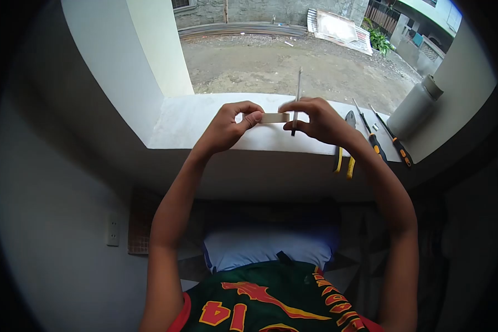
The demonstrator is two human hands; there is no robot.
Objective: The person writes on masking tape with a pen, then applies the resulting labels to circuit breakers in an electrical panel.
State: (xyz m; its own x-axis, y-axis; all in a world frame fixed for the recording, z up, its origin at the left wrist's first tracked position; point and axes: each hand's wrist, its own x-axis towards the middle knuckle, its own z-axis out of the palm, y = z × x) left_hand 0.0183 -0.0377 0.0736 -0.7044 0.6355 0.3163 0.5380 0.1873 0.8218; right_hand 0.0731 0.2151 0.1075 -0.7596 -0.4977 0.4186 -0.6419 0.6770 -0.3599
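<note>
- The left grip (229,124) pinches the pale bar (273,118) by one end between thumb and fingers; the bar's other end points toward the right grip (318,120).
- The right grip is closed around a slim rod (299,91), held near-upright just beside the bar's free end; whether they touch, I cannot tell.
- The bar looks light, stiff and smooth, so it would probably twist under a loose pinch; its broad sides seem the best hold.
- The rod looks thin and hard, likely steadiest when held low down, as here.
- Right of the right grip, on the sill (191,124), lie pliers (351,166), two screwdrivers (377,145) and, farther off, a bottle (418,108).
</note>
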